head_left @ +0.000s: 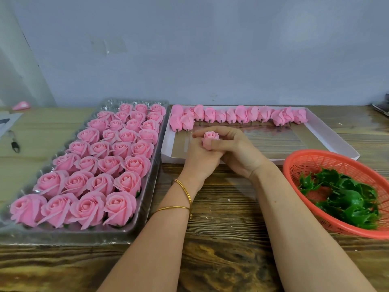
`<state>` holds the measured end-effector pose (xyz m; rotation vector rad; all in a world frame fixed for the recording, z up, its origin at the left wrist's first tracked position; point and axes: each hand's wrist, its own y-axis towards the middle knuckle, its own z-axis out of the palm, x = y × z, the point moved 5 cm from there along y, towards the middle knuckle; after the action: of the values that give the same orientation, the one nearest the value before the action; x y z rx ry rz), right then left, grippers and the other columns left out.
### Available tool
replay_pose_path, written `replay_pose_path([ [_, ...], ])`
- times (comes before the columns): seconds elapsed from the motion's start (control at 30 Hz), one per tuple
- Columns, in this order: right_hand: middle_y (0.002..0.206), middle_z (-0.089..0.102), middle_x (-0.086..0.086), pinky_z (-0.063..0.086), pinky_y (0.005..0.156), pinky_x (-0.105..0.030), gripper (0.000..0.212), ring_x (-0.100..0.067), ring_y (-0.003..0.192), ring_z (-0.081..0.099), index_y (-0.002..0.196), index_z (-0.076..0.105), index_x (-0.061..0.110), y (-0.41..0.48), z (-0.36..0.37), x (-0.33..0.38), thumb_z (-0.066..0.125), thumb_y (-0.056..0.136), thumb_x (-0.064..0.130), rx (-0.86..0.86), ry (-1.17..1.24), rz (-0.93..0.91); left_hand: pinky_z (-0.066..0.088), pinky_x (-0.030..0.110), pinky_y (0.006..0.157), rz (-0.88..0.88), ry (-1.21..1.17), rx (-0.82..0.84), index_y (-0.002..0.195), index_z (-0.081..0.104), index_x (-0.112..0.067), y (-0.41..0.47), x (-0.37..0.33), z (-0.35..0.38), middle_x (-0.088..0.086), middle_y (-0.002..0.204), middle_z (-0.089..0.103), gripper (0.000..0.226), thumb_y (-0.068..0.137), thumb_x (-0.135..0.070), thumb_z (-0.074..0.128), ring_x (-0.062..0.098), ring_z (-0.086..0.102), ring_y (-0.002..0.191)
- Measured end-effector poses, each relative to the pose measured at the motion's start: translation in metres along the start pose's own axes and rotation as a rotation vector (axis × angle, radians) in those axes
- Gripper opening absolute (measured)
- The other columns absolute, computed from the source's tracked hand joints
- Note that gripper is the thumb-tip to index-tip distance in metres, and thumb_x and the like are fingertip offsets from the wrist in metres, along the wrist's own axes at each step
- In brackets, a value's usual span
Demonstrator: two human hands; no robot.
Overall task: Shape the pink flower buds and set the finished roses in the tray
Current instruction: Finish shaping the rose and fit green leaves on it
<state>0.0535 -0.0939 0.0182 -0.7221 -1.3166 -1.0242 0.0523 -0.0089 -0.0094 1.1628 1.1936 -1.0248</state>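
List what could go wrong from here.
1. Both the left hand and right hand grip the bud; squeezing too hard could crush its petals.
2. The tray seems free only at its far end; reaching there could brush the roses.
3. The basket lies near the right arm; a nudge could spill it.

text: none legible | labels: none | numbers: none

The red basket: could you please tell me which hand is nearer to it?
Right. The right hand lies just left of the red basket, not touching it; the left hand is further left, beside the right, both holding a pink bud.
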Motion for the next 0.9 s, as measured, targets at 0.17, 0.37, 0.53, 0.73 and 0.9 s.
replay_pose_path([
  [0.17,0.101,0.069,-0.014,0.055,0.080,-0.032,0.034,-0.022,0.096,0.065,0.109,0.068,-0.001,-0.001,0.001,0.001,0.060,0.085,0.022,-0.032,0.111,0.020,0.049,0.016,0.056,0.143,0.008,-0.004,0.079,0.060,-0.031,-0.002,-0.013,-0.001,-0.012,0.067,0.063,0.026,0.082,-0.006,0.069,0.001,0.064,0.067],
  [0.37,0.108,0.066,-0.021,0.050,0.087,-0.046,0.040,-0.029,0.099,0.064,0.117,0.064,-0.004,-0.002,0.001,0.000,0.057,0.082,0.012,-0.035,0.175,0.058,0.043,0.005,0.048,0.118,-0.059,0.009,0.081,0.050,-0.035,0.000,-0.006,-0.007,-0.015,0.078,0.056,0.037,0.082,-0.003,0.068,-0.015,0.056,0.057],
  [0.53,0.108,0.070,-0.017,0.054,0.088,-0.036,0.041,-0.025,0.101,0.067,0.114,0.066,-0.004,0.002,-0.002,-0.002,0.052,0.076,0.004,-0.041,0.219,0.047,0.052,0.020,0.054,0.204,0.067,-0.054,0.080,0.066,-0.020,-0.002,-0.013,-0.006,0.000,0.071,0.066,0.016,0.076,-0.004,0.066,0.003,0.065,0.069],
  [0.73,0.091,0.076,-0.004,0.052,0.081,-0.027,0.024,-0.013,0.095,0.070,0.090,0.077,0.012,0.002,-0.008,0.009,0.062,0.084,0.029,-0.277,-0.018,-0.112,0.045,0.007,0.063,0.318,0.237,-0.104,0.088,0.068,-0.015,-0.002,-0.016,-0.013,-0.007,0.079,0.065,0.007,0.082,-0.018,0.069,-0.002,0.060,0.078],
  [0.9,0.068,0.067,-0.014,0.051,0.066,-0.019,0.029,-0.010,0.066,0.062,0.078,0.072,0.003,-0.001,0.013,0.017,0.069,0.091,0.029,-0.348,-0.294,-0.233,0.039,0.001,0.058,0.359,0.410,-0.183,0.098,0.066,-0.017,-0.004,-0.020,-0.013,-0.008,0.083,0.065,0.015,0.086,-0.021,0.059,0.000,0.057,0.074],
])
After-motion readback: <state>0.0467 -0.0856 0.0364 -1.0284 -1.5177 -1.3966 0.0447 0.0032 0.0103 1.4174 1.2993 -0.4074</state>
